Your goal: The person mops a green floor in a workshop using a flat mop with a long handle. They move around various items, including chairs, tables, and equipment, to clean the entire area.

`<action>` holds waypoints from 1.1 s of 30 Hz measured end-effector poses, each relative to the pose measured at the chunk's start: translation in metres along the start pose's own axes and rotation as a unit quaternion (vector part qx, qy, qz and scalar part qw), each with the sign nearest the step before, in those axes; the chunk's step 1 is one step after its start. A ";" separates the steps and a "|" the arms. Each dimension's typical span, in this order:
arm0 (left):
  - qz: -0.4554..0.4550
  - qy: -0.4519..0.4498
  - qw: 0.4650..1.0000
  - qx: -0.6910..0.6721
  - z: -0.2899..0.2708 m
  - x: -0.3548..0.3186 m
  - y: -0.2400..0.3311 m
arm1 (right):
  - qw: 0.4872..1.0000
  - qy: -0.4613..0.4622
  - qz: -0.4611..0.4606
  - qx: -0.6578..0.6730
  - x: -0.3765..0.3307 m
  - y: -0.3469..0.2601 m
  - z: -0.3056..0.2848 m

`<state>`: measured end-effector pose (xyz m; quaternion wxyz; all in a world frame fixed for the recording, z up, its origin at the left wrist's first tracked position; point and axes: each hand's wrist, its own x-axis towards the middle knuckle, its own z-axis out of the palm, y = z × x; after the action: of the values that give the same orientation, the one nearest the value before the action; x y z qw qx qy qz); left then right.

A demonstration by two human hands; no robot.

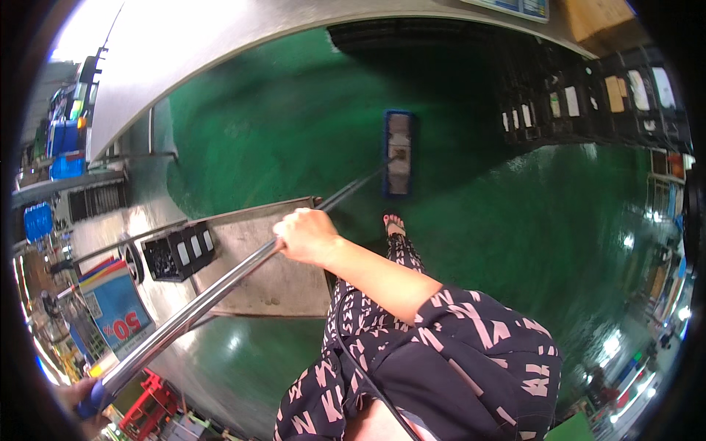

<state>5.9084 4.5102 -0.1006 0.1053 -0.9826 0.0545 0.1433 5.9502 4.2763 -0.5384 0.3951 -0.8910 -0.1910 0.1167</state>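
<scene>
A flat mop lies with its blue-edged, grey head (398,173) on the green floor, ahead of my foot. Its long silver handle (213,295) slants from there down to the lower left. My right hand (307,237) is closed round the middle of the handle, my forearm crossing in front of my body. At the lower left rim my left hand (76,400) is wrapped round the blue grip (94,397) at the handle's top end. That hand is dark and partly cut off, but its fingers curl about the grip.
Left of my legs stands a low metal platform (272,294), with a black crate (179,252) and a blue sign (118,309) beyond. A pale worktable (184,44) curves across the upper left. Black labelled bins (588,99) line the upper right. My sandalled foot (395,225) is near the mop head.
</scene>
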 end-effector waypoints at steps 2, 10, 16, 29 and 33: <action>0.038 0.024 0.997 -0.057 0.005 0.018 0.005 | 0.999 0.012 0.045 -0.017 -0.026 0.031 -0.026; 0.092 -0.193 0.950 -0.225 0.105 0.150 0.100 | 0.928 0.289 0.223 -0.075 -0.100 0.164 -0.017; 0.124 -0.082 0.964 -0.222 0.178 0.101 0.050 | 0.902 0.293 0.317 -0.022 -0.103 0.200 0.090; -0.146 0.016 0.987 -0.069 0.142 -0.013 -0.149 | 0.899 0.171 0.206 0.345 0.193 -0.032 0.183; -0.087 0.001 0.994 -0.060 0.137 0.002 -0.146 | 0.993 0.088 -0.013 0.078 0.298 -0.016 0.219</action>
<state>5.8937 4.6823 -0.2012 0.0583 -0.9882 -0.0400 0.1361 6.1357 4.5592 -0.6880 0.4797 -0.8620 -0.1571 0.0474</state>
